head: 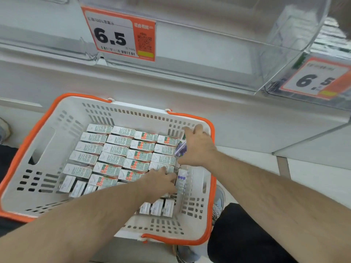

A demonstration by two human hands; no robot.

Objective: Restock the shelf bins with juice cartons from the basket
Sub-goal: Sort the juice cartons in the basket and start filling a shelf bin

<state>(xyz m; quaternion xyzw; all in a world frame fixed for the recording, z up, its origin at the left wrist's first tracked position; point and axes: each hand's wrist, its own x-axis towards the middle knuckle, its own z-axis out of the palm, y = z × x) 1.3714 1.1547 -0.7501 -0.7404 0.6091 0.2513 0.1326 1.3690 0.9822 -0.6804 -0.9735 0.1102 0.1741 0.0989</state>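
Observation:
A white basket (62, 118) with an orange rim sits on the floor below the shelf, packed with several rows of small juice cartons (117, 149). My right hand (197, 145) is at the basket's far right corner, closed around a purple-printed carton (180, 148) lifted above the rows. My left hand (163, 179) reaches into the right side and grips a white carton (181, 180) standing against the basket wall. Above, clear plastic shelf bins (209, 59) hang at the shelf front; the nearest one looks empty.
Orange price tags reading 6.5 hang on the bins: one tag (117, 35) at the upper left, another tag (315, 78) at the right. The white shelf edge (303, 149) juts out at right. My dark trouser knee (237, 234) and shoe (218, 204) are beside the basket.

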